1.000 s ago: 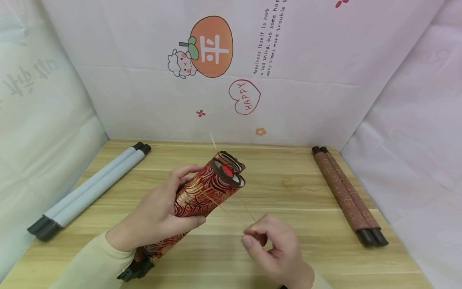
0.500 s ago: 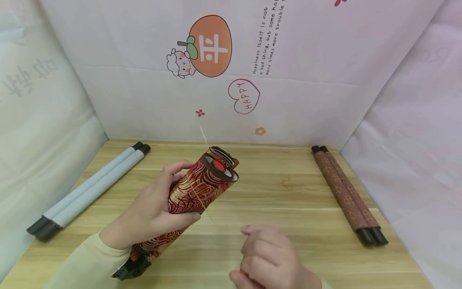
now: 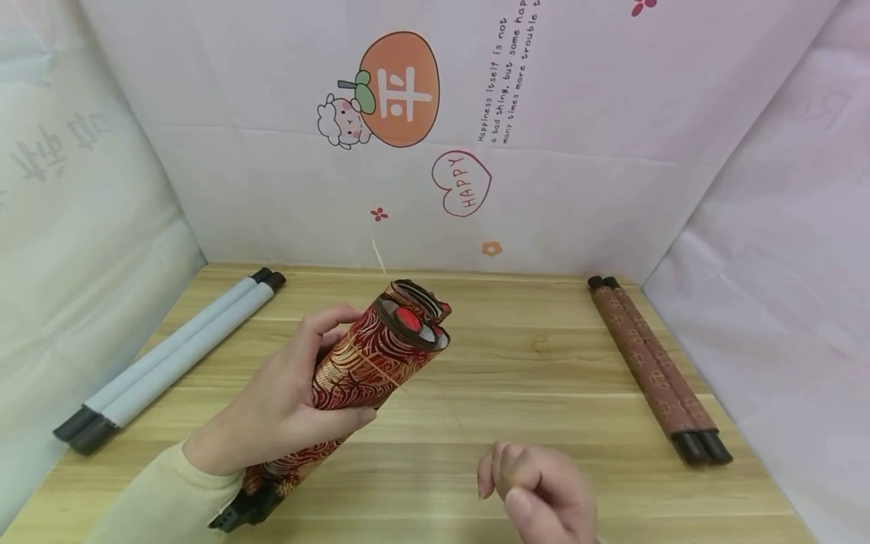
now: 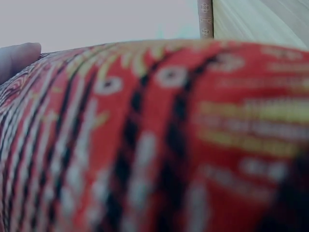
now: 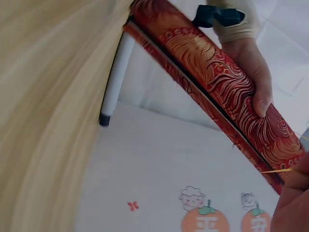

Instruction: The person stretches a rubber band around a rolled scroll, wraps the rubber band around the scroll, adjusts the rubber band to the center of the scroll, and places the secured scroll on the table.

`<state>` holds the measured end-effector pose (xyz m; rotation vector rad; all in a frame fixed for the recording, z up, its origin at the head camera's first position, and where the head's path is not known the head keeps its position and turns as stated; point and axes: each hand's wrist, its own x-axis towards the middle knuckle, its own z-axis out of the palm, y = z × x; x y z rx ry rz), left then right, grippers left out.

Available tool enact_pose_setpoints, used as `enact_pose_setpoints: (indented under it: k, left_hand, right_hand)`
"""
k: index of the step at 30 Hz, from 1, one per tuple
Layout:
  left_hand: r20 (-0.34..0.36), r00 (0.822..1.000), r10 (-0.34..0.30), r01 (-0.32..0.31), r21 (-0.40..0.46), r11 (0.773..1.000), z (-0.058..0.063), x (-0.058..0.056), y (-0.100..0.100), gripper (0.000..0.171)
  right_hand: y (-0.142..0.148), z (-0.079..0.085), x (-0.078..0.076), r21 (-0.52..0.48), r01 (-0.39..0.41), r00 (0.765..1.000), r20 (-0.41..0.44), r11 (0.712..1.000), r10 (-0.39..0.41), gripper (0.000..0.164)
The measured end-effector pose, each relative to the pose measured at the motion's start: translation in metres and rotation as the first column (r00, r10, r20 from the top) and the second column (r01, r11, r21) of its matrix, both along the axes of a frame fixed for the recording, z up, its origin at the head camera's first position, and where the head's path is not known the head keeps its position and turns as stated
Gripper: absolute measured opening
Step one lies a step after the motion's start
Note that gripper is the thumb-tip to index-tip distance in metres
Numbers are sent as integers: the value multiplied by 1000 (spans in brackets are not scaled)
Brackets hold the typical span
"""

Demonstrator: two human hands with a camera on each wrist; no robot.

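Note:
My left hand (image 3: 279, 415) grips a thick red-and-gold brocade scroll (image 3: 363, 370), rolled from both sides and held tilted above the table. Its upper end shows the coiled layers and a red round core. Around the upper part runs a thin yellow string (image 5: 276, 171), one loose end of which sticks up behind the roll. At the lower right, my right hand (image 3: 544, 483) pinches the string's other end with curled fingers, apart from the scroll. The left wrist view is filled by blurred red patterned fabric (image 4: 149, 116), with a fingertip (image 4: 26, 55) at its edge.
A pale blue double-rolled scroll (image 3: 183, 347) with black rod ends lies at the table's left. On the right lies a brown patterned scroll (image 3: 649, 363). White printed cloth (image 3: 285, 196) walls in the back and sides of the wooden table (image 3: 516, 325).
My right hand has pulled away from the scroll, turning over and ending lower and further right. The scroll in my left hand has shifted slightly left.

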<state>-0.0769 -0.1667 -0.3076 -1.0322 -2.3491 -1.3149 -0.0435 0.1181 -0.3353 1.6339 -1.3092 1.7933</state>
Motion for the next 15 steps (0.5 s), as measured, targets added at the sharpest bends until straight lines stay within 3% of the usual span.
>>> enact_pose_setpoints:
  k: [1,2,3,4,5,6,7,9,10,11,12,13,14,15]
  left_hand:
    - [-16,1000,-3,3,-4,1000,0,0,0,97]
    - [-32,999,-4,4,-8,1000,0,1,1,97]
    - [-46,999,0,-1,-15,1000,0,1,1,97]
    - [-62,998,3,-4,-22,1000,0,2,2,97]
    - [-79,997,3,-5,-29,1000,-1,2,2,96]
    - [-100,995,1,-5,-35,999,-1,3,3,95]
    - [-121,993,1,-6,-43,999,-1,4,4,94]
    - [-167,986,-4,-6,-58,998,-2,5,5,89]
    - [-204,979,-7,-7,-68,998,-3,5,5,85]
    - [-241,970,-13,-5,-75,997,-3,6,6,80]
    - [-287,958,-17,-7,-81,997,-4,6,6,76]
    - [-332,943,-22,-8,-89,996,-5,6,7,72]
    - [-380,925,-27,-11,-96,995,-5,5,8,68]
    - [-427,904,-31,-14,-103,995,-5,5,9,65]
  right_hand:
    - [1,-5,5,-53,-59,986,151,997,67,27]
    - [2,-9,6,-86,-115,953,271,990,134,27]
    - [4,-12,7,-115,-176,903,376,978,207,29]
    - [7,-15,7,-153,-244,828,481,958,288,32]
    - [10,-16,6,-199,-313,731,574,929,369,35]
    - [12,-17,5,-262,-381,609,651,887,454,36]
    - [14,-18,5,-342,-432,465,708,835,531,36]
    - [17,-18,3,-517,-476,176,737,712,653,37]
    - [18,-18,2,-596,-468,49,719,652,693,37]
    - [19,-18,2,-659,-452,-50,692,601,720,36]
    - [19,-18,1,-709,-432,-126,660,558,741,35]
    - [19,-17,1,-746,-411,-178,629,523,757,35]
    - [19,-17,1,-772,-394,-212,604,498,769,37]
    - [18,-16,0,-787,-380,-228,589,486,775,38]
